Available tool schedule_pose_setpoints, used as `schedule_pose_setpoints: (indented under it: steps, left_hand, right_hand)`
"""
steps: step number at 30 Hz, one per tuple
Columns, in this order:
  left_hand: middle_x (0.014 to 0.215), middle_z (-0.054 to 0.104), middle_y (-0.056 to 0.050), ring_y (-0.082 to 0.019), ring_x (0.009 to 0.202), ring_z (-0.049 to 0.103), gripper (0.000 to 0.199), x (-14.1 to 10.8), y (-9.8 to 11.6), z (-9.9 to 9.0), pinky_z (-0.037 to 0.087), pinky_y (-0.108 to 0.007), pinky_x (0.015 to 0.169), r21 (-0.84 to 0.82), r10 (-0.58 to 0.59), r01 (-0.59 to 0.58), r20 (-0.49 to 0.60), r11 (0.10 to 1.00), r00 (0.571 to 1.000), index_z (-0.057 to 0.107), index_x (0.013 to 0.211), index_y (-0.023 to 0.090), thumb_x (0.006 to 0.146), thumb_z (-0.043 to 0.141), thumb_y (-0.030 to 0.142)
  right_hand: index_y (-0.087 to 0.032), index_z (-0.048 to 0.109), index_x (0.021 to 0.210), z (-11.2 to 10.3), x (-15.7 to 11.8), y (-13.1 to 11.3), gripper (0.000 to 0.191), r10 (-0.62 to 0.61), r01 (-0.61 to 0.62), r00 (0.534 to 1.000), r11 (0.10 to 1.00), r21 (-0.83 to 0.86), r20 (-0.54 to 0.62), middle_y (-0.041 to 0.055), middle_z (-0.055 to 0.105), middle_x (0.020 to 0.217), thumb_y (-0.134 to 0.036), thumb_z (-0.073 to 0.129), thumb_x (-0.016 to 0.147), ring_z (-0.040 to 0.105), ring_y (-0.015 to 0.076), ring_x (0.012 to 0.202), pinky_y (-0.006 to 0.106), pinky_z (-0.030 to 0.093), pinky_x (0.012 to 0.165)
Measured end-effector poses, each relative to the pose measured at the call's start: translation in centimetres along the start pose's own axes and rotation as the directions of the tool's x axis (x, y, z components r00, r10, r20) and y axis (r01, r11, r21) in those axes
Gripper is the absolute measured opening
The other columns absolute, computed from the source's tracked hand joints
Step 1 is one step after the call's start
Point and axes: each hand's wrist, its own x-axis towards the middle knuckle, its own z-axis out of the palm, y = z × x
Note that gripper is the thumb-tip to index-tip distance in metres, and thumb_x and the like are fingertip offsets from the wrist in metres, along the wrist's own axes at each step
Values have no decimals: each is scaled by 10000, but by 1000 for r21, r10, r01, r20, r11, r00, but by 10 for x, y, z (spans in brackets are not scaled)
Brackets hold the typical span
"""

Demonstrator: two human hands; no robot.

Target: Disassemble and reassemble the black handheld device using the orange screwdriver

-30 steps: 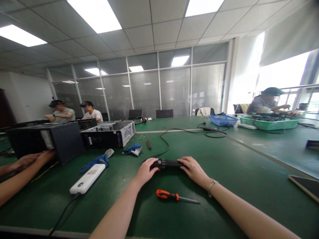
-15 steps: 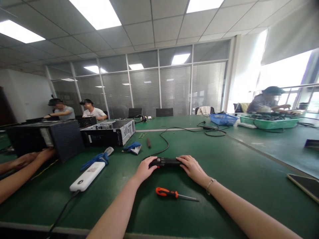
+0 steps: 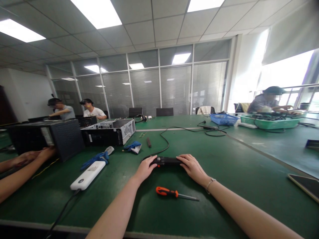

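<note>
A black corded electric screwdriver (image 3: 169, 161) with a small red switch lies crosswise on the green table (image 3: 239, 186) in front of me. My left hand (image 3: 146, 167) grips its left end, fingers over the top and thumb on the near side. The other end is held by my right hand (image 3: 191, 167), its fingers closed over the body; the tip is hidden there. Nearer to me, between my forearms, lies a screwdriver (image 3: 176, 194) with an orange and black handle, its shaft pointing right. A black cable (image 3: 167, 141) runs back from the left end of the electric screwdriver.
To the left are a white power strip (image 3: 88, 175), blue gloves (image 3: 96, 160), an open computer case (image 3: 109, 132) and a dark case (image 3: 66, 137) with another person's hands at it. A blue basket (image 3: 223, 119), a green basket (image 3: 270, 122) and a phone (image 3: 305, 186) are right.
My hands and the electric screwdriver stay almost in place. On the far left, a co-worker's arm has lifted slightly.
</note>
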Motion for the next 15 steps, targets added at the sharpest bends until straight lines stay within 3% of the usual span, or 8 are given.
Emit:
schedule_pose_setpoints:
  steps: [11, 15]
  left_hand:
    - [1315, 589, -42, -203, 1229, 527, 406, -1, -1, -1, 373, -392, 1093, -14, 42, -44, -74, 999, 996, 565, 1273, 239, 868, 560, 243]
    - [1279, 617, -49, -220, 1211, 543, 406, -1, -7, 3, 378, -386, 1086, 4, 24, -24, -32, 1000, 999, 586, 1254, 234, 849, 590, 245]
  right_hand:
    - [-269, 572, 1246, 0, 1, 1, 357, -36, 36, 997, 999, -1, -69, 88, 597, 1179, -209, 479, 906, 541, 240, 1066, 438, 474, 920]
    - [-268, 585, 1231, 4, -1, 5, 352, -34, 34, 998, 999, -8, -46, 89, 606, 1164, -208, 493, 896, 552, 239, 1048, 441, 477, 908]
